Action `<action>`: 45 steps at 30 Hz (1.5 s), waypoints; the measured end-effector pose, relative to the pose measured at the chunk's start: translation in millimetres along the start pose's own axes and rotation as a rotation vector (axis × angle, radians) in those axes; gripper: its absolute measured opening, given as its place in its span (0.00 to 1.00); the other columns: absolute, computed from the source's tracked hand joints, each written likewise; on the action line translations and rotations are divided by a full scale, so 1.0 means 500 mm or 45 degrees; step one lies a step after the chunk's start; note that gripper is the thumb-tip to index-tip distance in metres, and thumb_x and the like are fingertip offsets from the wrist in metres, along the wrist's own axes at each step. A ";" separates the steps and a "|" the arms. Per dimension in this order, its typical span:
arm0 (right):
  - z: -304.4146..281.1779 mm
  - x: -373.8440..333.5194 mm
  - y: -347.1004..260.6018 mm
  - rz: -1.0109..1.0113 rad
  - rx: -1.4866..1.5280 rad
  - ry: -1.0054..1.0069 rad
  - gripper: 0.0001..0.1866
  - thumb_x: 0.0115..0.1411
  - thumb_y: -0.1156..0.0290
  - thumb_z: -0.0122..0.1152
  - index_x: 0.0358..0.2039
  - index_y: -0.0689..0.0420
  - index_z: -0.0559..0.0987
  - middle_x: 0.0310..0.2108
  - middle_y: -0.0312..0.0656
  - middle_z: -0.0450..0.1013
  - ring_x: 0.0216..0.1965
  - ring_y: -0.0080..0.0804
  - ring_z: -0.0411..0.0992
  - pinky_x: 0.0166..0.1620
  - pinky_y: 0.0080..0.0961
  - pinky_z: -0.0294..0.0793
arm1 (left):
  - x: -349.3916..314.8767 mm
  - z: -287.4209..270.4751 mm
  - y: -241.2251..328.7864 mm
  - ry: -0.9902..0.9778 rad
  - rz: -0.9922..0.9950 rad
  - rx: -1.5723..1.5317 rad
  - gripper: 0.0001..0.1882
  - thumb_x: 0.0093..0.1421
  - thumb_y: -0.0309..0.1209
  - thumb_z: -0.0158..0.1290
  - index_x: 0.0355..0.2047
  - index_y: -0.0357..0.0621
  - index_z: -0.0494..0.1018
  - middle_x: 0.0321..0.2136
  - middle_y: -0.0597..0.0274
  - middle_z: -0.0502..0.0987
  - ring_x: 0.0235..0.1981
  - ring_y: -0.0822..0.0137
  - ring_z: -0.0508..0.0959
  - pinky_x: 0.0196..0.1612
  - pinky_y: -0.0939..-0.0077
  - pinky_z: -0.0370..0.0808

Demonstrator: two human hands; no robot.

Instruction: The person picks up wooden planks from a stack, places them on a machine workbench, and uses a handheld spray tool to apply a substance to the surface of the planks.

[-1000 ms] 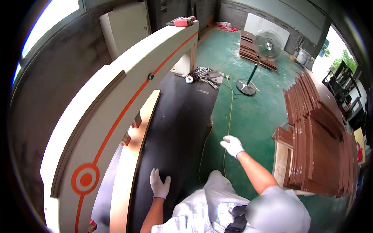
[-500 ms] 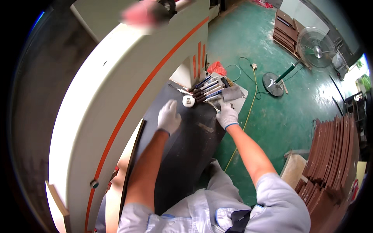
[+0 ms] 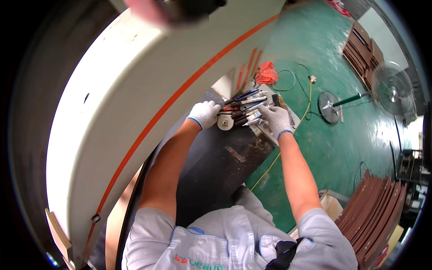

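My left hand (image 3: pixel 204 113), in a white knit glove with a blue cuff, is closed at the left end of a pile of pen-like tools (image 3: pixel 245 102). What its curled fingers grip is hidden. My right hand (image 3: pixel 276 120), gloved alike, bends its fingers over the right side of the pile; what they hold cannot be made out. Beneath them, a white tube (image 3: pixel 254 116) lies among dark-handled tools. A round white tape measure (image 3: pixel 225 122) sits just right of my left hand. The pile lies at the far end of a dark tabletop (image 3: pixel 202 166), partly on a pale board (image 3: pixel 294 118).
A tall white machine housing with an orange stripe (image 3: pixel 173 96) borders the table's left. A red plastic bag (image 3: pixel 267 73) lies beyond the tools. On the green floor stand a pedestal fan (image 3: pixel 391 90), a yellow cord (image 3: pixel 307 105) and stacked brown panels (image 3: pixel 371 216).
My left hand has moved forward and right to the tools, its fingers closing. My right hand has shifted forward over the pile. The whole view has tilted slightly.
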State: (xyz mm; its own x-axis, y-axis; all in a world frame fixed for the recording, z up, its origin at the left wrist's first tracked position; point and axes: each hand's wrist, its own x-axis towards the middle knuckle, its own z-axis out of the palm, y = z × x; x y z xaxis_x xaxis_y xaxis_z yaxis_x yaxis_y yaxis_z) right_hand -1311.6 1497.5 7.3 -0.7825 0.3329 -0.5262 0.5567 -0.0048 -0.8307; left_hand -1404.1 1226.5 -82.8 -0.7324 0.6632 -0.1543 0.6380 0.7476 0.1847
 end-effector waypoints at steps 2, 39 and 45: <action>-0.043 0.018 0.067 -0.180 -0.383 0.156 0.26 0.56 0.54 0.74 0.42 0.67 0.82 0.29 0.46 0.79 0.30 0.38 0.79 0.37 0.34 0.79 | -0.041 0.006 0.010 0.063 -0.024 -0.069 0.10 0.62 0.36 0.52 0.39 0.47 0.77 0.37 0.48 0.79 0.39 0.45 0.82 0.42 0.50 0.80; -0.200 0.030 0.193 -0.791 -0.760 0.465 0.31 0.54 0.66 0.73 0.59 0.60 0.78 0.59 0.54 0.73 0.58 0.50 0.74 0.61 0.38 0.75 | 0.082 -0.067 0.295 0.685 -0.556 -0.521 0.15 0.60 0.41 0.58 0.41 0.46 0.80 0.42 0.52 0.80 0.50 0.49 0.78 0.56 0.53 0.74; -0.166 0.010 0.223 -0.979 -0.854 0.541 0.32 0.50 0.67 0.75 0.57 0.59 0.79 0.62 0.56 0.69 0.62 0.58 0.68 0.64 0.48 0.69 | -0.049 0.039 0.122 0.538 -1.234 -0.276 0.13 0.59 0.36 0.59 0.43 0.47 0.79 0.42 0.51 0.81 0.45 0.47 0.81 0.52 0.53 0.77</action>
State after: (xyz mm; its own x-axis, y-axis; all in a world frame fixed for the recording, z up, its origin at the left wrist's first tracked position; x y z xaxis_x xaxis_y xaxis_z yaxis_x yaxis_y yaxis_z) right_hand -1230.3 1576.8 -73.1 -0.8967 0.3250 0.3005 0.1017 0.8119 -0.5749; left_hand -1342.9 1256.6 -86.6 -0.9524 -0.3046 0.0127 -0.2826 0.8975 0.3385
